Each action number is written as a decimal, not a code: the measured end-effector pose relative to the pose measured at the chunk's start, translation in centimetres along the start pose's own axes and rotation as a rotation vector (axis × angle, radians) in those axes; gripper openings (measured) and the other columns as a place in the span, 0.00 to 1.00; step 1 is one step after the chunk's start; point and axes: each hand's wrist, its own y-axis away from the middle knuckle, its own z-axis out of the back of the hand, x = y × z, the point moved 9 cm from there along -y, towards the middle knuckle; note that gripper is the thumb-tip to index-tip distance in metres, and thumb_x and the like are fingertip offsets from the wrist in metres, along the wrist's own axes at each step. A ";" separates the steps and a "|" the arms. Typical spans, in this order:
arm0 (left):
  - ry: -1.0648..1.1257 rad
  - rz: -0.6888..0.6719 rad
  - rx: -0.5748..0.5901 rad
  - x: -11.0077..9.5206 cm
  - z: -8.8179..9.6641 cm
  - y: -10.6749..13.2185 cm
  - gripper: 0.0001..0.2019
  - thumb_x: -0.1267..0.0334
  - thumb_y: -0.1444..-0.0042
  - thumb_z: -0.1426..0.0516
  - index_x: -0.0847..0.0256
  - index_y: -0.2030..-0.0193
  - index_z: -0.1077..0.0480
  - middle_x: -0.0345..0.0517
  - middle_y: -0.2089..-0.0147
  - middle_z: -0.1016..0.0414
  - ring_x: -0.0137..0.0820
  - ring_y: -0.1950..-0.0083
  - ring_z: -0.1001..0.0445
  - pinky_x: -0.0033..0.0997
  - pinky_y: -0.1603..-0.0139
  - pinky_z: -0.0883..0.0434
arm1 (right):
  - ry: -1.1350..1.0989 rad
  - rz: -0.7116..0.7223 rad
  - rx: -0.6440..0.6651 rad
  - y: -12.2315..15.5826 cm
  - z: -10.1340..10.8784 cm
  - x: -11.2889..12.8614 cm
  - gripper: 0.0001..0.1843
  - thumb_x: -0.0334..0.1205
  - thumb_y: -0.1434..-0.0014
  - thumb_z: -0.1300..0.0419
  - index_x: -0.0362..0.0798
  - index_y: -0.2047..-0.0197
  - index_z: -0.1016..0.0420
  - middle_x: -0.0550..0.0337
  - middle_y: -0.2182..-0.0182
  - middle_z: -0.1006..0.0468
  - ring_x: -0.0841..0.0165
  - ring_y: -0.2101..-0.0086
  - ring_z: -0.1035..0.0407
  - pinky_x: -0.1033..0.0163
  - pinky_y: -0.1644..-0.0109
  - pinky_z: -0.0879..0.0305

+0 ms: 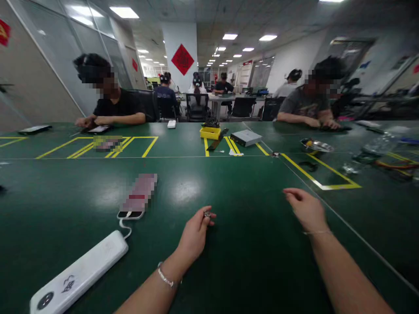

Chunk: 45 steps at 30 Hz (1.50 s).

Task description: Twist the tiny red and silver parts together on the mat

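Beyond the hands (pixel 194 232) (pixel 308 211), a yellow bin (pixel 209 134) holds dark pieces (pixel 211 124), possibly tangled.

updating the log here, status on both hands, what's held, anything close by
Left hand pinching small shiny object. Right hand curled, contents unclear. White oblong device, cabled to phone, left of left hand.

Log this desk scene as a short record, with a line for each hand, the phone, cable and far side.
Left hand: pinching a small shiny item
Right hand: fingers bent, nothing visibly held
Phone: on green table
White cable: between phone and white power bank
Far side: yellow bin, left of grey box
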 end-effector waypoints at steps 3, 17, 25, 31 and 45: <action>-0.033 -0.033 -0.004 -0.7 0.2 -0.2 0.14 0.66 0.46 0.52 0.60 0.53 0.35 0.45 0.61 0.27 0.29 0.62 0.29 0.32 0.58 0.34 | -0.387 -0.175 0.392 6.2 -10.4 1.2 0.09 0.35 0.57 0.39 0.44 0.69 0.27 0.57 0.70 0.25 0.74 0.72 0.34 0.67 0.65 0.36; 0.143 -0.012 -0.037 -0.2 0.5 -0.3 0.09 0.63 0.49 0.47 0.59 0.60 0.38 0.40 0.69 0.27 0.30 0.68 0.27 0.29 0.66 0.33 | -0.875 -0.502 0.834 16.1 -18.9 2.6 0.12 0.29 0.61 0.34 0.41 0.69 0.25 0.57 0.69 0.25 0.76 0.70 0.31 0.73 0.64 0.34; 0.019 -0.090 -0.047 -1.8 1.1 0.0 0.11 0.59 0.44 0.52 0.61 0.63 0.32 0.40 0.71 0.29 0.28 0.70 0.31 0.27 0.67 0.35 | -0.918 -0.481 0.928 16.9 -19.1 3.7 0.10 0.34 0.57 0.35 0.42 0.68 0.27 0.59 0.73 0.25 0.77 0.73 0.32 0.70 0.65 0.35; 0.044 -0.037 -0.137 -1.4 1.9 -0.1 0.10 0.63 0.50 0.46 0.60 0.61 0.30 0.40 0.68 0.28 0.29 0.66 0.31 0.28 0.63 0.36 | -0.948 -0.481 0.904 16.5 -19.2 3.1 0.11 0.30 0.63 0.33 0.43 0.71 0.27 0.62 0.73 0.26 0.76 0.70 0.31 0.72 0.64 0.36; 0.218 0.017 -0.074 -1.0 1.6 -0.1 0.10 0.59 0.50 0.45 0.62 0.63 0.30 0.40 0.72 0.30 0.27 0.70 0.33 0.26 0.67 0.37 | -0.980 -0.475 0.949 16.7 -19.2 3.4 0.11 0.35 0.56 0.35 0.44 0.67 0.27 0.60 0.73 0.26 0.78 0.74 0.33 0.72 0.69 0.37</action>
